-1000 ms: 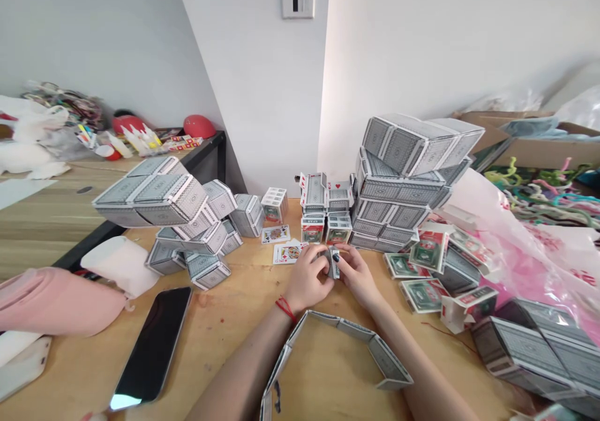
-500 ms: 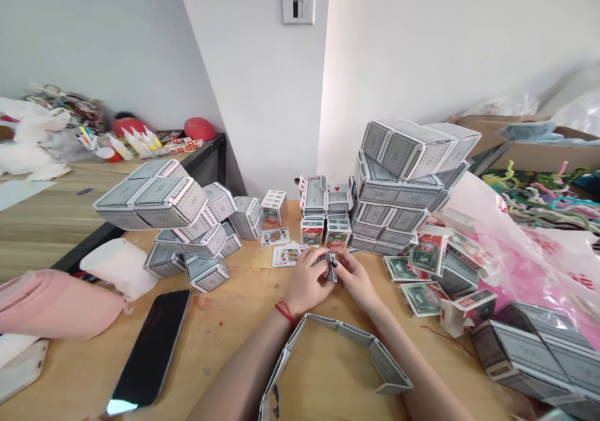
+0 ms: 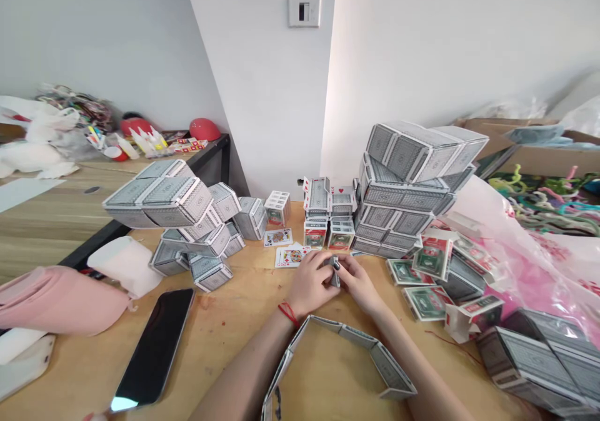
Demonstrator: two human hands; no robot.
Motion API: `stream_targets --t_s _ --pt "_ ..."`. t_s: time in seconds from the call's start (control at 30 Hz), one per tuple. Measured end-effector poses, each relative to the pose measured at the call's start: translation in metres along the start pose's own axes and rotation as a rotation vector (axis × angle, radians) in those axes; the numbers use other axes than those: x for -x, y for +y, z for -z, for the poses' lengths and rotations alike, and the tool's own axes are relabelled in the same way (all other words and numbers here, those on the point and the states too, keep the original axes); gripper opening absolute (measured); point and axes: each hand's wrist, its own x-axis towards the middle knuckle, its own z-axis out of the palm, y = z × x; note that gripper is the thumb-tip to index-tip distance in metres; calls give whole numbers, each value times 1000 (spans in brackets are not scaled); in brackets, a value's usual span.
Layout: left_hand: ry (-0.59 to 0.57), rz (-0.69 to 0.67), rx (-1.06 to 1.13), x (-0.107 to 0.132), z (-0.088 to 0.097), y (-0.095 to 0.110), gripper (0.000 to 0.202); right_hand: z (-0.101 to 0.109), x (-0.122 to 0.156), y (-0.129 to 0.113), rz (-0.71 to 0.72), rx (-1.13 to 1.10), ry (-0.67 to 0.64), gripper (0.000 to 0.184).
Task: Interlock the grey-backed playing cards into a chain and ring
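Observation:
My left hand (image 3: 310,285), with a red string at the wrist, is closed around a small grey-backed playing card (image 3: 335,277) that looks folded. From the other side my right hand (image 3: 360,283) pinches the same card, its dark-nailed thumb pressed on it. Much of the card is hidden by my fingers. Between my forearms stands a bent strip of joined cards (image 3: 344,331) on edge, open toward one side. Just beyond my left hand, face-up playing cards (image 3: 283,257) lie flat on the wooden table (image 3: 234,327).
A tall stack of card blocks (image 3: 398,190) rises at the back right; another stack (image 3: 173,199) leans out at the left. Card boxes (image 3: 426,302) lie right of my hands. A phone (image 3: 154,349) and a pink roll (image 3: 65,299) are at the left, pink plastic (image 3: 510,271) at the right.
The whole view has shifted slightly, so things appear a little further right. Both hands keep hold of the card, with small finger movements.

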Motion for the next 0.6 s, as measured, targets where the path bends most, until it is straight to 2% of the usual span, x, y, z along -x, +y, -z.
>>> stream_targets --t_s 0.1,0.43,0.6 --pt "4 -15 -13 0 0 0 16 0 0 -1 -23 -21 -9 29" --pt "43 -48 -27 1 -3 0 26 1 1 1 -41 -118 3 31" --pt "45 -39 -26 1 -2 -1 24 -4 1 3 -3 -108 82 29"
